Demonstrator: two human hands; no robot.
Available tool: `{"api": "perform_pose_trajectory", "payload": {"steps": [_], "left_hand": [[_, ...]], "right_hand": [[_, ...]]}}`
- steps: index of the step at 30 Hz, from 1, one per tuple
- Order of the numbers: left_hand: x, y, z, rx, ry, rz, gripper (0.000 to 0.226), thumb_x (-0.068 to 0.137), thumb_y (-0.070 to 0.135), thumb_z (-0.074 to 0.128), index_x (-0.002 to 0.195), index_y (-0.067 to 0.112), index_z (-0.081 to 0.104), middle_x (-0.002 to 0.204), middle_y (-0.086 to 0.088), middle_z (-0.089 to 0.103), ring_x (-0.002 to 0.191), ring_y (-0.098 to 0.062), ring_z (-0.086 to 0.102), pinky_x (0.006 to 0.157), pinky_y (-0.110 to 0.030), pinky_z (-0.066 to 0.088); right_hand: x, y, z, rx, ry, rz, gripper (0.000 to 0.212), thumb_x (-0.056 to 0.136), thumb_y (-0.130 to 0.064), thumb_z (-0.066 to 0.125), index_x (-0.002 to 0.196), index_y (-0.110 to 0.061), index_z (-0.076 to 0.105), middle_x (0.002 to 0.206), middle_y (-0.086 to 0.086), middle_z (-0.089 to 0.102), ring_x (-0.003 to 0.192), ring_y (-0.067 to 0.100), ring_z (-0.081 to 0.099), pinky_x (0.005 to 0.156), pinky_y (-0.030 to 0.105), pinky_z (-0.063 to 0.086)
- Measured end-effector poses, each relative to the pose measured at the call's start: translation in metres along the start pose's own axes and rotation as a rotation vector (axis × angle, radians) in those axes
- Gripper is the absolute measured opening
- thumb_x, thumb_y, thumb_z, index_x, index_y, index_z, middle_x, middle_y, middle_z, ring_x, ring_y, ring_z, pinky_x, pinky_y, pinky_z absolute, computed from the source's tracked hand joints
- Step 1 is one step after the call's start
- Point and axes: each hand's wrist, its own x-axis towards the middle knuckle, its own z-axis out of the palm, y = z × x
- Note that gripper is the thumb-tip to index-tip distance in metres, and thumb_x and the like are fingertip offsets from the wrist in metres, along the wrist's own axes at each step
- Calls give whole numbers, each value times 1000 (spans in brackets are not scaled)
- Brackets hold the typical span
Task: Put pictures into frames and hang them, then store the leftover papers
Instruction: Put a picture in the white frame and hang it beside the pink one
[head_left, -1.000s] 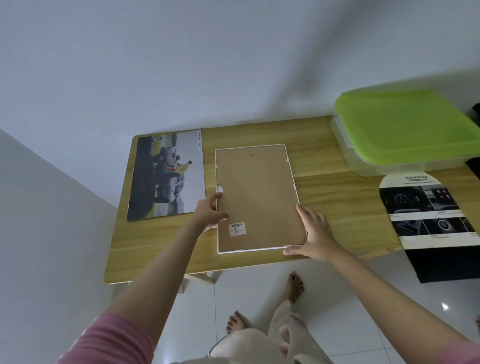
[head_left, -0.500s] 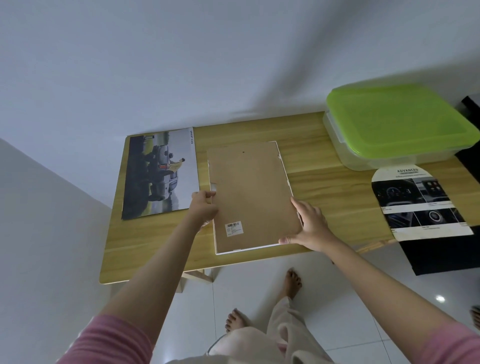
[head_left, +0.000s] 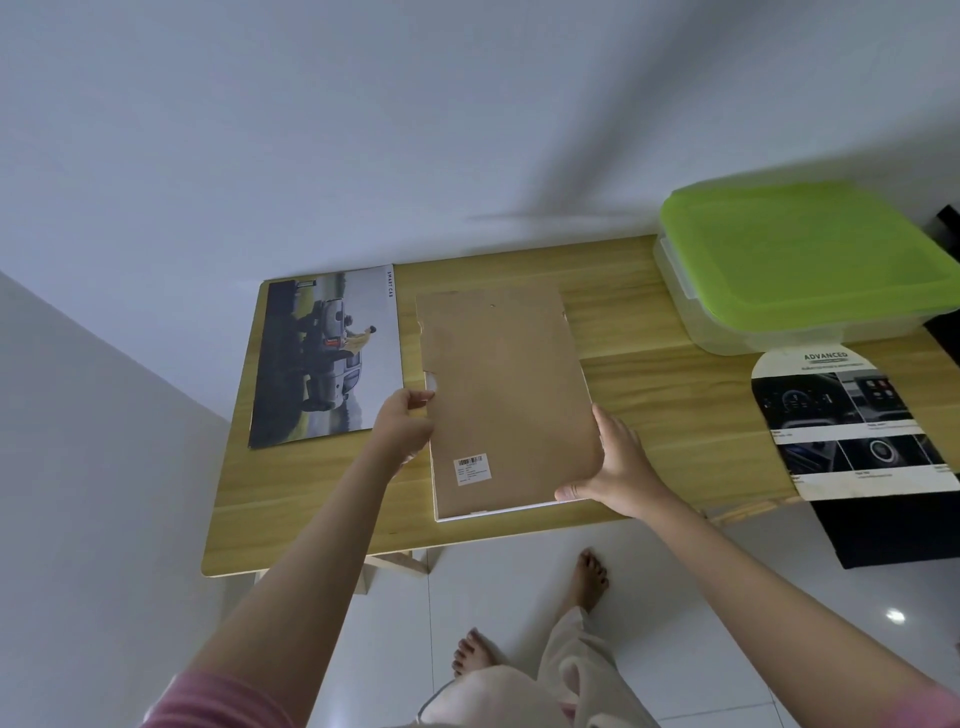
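The frame lay back side up at the middle of the picture, on the wooden table, its brown backing board facing me and a thin white edge showing along its lower side. A small barcode sticker sat near its lower left corner. I had both hands on it. My left hand gripped the frame's left edge, fingers curled around it by a small notch in the board. My right hand held the lower right corner, thumb along the bottom edge and fingers spread flat against the right side. The board's upper part looked raised off the frame, but I could not tell how far.

Left of the frame, in the centre left of the picture, the car picture lay flat on the table, close beside my left hand. At the upper right stood a clear plastic box with a green lid, shut, on the far right part of the table. Below it, at the right edge of the picture, a printed sheet headed "ADVANCED" lay with its lower end hanging over the table's near edge. White floor tiles and my bare feet showed under the table at the bottom.
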Motion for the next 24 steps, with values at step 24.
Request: {"api": "perform_pose_trajectory", "payload": {"steps": [24], "left_hand": [[-17,8,-29,-101,24,40,40,86,-8,44,118,16,40,115,-12,53,82,-20,58,59,-29,49]], "right_hand": [[15,-40,18,341,72,-7,108,62,-33,85,148,-24,21,150,-3,34,139,15,29,105,25,29]]}}
